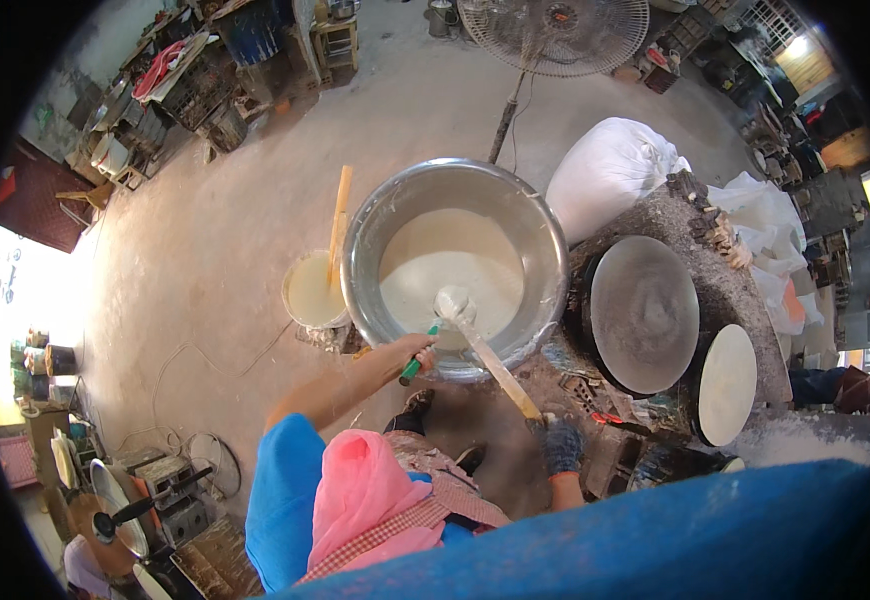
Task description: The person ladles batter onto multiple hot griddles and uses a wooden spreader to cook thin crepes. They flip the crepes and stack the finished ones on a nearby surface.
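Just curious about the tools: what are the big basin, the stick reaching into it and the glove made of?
The basin looks metallic, perhaps stainless steel: its grey rim gleams. The stick seems bare wood, pale brown and dull. The glove on the right hand looks like dark knitted fabric, matte; its fibre is unclear.

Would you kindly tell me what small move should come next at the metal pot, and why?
Perhaps scrape the wooden-handled tool over the metal pot: its end looks coated white, the gloved right hand holds it, and the left hand has the green-handled tool close by.
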A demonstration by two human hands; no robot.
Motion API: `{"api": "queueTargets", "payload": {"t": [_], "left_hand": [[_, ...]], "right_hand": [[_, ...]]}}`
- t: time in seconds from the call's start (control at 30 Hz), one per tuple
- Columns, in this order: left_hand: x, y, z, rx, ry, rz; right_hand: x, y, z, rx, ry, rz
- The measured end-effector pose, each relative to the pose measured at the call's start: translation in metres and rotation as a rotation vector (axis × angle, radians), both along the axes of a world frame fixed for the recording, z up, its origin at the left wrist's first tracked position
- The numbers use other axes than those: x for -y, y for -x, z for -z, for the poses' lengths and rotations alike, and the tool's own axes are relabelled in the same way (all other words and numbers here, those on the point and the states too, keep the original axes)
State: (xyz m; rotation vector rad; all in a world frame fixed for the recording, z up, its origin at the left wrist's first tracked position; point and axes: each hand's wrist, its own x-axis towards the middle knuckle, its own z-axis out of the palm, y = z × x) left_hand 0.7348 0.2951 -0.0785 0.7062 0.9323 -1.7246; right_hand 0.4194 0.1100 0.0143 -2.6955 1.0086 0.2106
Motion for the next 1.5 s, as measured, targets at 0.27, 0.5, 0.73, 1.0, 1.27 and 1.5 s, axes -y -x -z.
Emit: {"api": "queueTargets", "payload": {"t": [0.27, 0.5, 0.73, 1.0, 1.27, 1.5], "left_hand": [[0.017, 0.014, -0.278, 0.577, 0.435, -0.07], [0.017, 0.015, -0.466, 1.254, 0.663, -0.024], [0.001, 0.002, -0.403, 1.503, 0.579, 0.03], [-0.011, -0.017, -0.258, 0.591, 0.444, -0.029], [0.038, 0.007, -0.251, 0.179, 0.246, -0.104], [0.105, 0.084, -0.256, 0.819, 0.675, 0.165]], "right_hand": [[-0.004, 0.024, -0.116, 0.539, 0.117, 0.11], [0.062, -0.016, -0.214, 0.968, 0.249, 0.085], [0.058, -0.024, -0.127, 1.111, -0.184, 0.045], [0.019, 0.041, -0.047, 0.703, -0.214, 0.177], [-0.005, 0.036, -0.038, 0.49, -0.474, 0.392], [0.036, 0.127, -0.032, 0.714, -0.25, 0.408]]}}
